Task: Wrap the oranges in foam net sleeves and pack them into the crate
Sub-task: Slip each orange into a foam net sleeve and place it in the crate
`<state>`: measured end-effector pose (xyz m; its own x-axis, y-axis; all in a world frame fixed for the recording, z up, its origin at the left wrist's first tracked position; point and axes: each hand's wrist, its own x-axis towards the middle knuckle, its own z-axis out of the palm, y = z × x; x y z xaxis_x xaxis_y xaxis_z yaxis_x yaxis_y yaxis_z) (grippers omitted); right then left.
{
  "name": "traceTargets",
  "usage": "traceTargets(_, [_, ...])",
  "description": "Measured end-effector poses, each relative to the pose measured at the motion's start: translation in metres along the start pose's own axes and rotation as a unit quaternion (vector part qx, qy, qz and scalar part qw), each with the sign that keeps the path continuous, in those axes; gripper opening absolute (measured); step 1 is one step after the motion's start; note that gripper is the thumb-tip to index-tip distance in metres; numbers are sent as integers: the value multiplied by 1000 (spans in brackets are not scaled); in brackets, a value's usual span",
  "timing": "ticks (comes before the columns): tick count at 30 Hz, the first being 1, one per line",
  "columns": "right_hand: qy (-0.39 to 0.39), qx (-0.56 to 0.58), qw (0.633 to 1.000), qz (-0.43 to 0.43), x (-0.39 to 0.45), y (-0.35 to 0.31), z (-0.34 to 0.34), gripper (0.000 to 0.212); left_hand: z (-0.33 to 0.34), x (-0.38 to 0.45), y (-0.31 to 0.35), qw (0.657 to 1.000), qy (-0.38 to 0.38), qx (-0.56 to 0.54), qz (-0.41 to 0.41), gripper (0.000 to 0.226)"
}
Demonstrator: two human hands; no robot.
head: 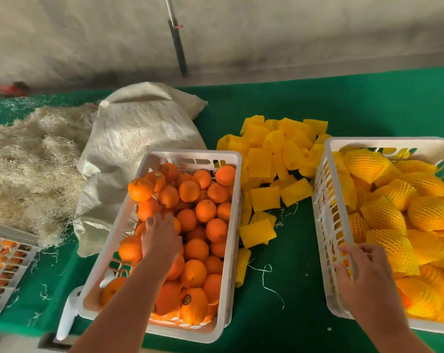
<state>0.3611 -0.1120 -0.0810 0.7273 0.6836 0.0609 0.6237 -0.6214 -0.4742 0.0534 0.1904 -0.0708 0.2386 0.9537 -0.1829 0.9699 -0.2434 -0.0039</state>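
Head view: L hand reaches down into the middle crate, which is full of bare oranges. Fingers are spread and fairly straight over the fruit near the crate's left side, palm down. Looks like it's touching or about to touch an orange, but what's under the palm is hidden, so no closed grasp shows; I'd call it released for now. R hand is at the near-left wall of the right-hand crate, fingers loosely curled at the rim w/ nothing visibly held. Can't tell if it actually grips the rim.

Right crate holds already wrapped oranges in yellow net, piled nearly to the top. Loose foam sleeves lie heaped on the green table between the two crates, a few strays close to the middle crate's right wall.

Step in hand, as I judge it: pick one bare orange. To do it well, take a top fruit, not a buried one, so the pile doesn't roll. Cup it w/ whole fingers. Bring R hand to a near sleeve, stretch its mouth open, push the orange fully in so the net covers it, then set it in a gap in the right crate w/o crushing neighbours.

Off to the left: a woven sack, a heap of pale straw-like fibre and part of another crate.
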Motion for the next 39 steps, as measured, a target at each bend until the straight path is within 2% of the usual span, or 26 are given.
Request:
traceTargets(8, [-5,-4,1000,9,1,-6,-2,47,3,11,-6,999,22,-24,-19,56])
traceTargets(12, [-3,-6,1000,21,3,-9,-3,45,2,8,-3,994,61,-88,-19,60])
traceTargets(15, [3,-6,1000,19,1,-11,-4,46,-3,0,5,971,111,-211,-23,67])
traceTargets(18, [24,-37,999,-4,0,-11,-5,48,-14,-13,21,912,111,-393,-32,68])
traceTargets(19, [30,-52,998,-18,-1,-11,-6,48,-19,-20,29,873,81,-479,-34,66])
traceTargets(20, [35,-64,997,-34,-1,-11,-6,48,-25,-27,39,820,40,-570,-35,64])
traceTargets(21, [38,-70,996,-51,0,-13,-6,47,-30,-35,49,767,3,-641,-32,61])
traceTargets(22, [41,-71,995,-65,1,-15,-6,46,-34,-42,59,728,-21,-685,-24,56])
traceTargets(24, [42,-60,993,-90,5,-24,-4,43,-35,-52,77,699,-48,-713,0,52])
traceTargets(26, [38,-39,991,-119,13,-36,-1,38,-32,-59,93,705,-63,-706,22,53])
traceTargets(30, [6,9,987,-162,35,-62,10,30,-17,-67,113,766,-55,-637,64,57])
traceTargets(34, [-99,8,982,-160,59,-76,32,26,-5,-72,122,850,5,-513,120,69])
traceTargets(39, [-203,-19,966,-159,101,-81,69,33,-3,-76,130,887,39,-419,190,70])
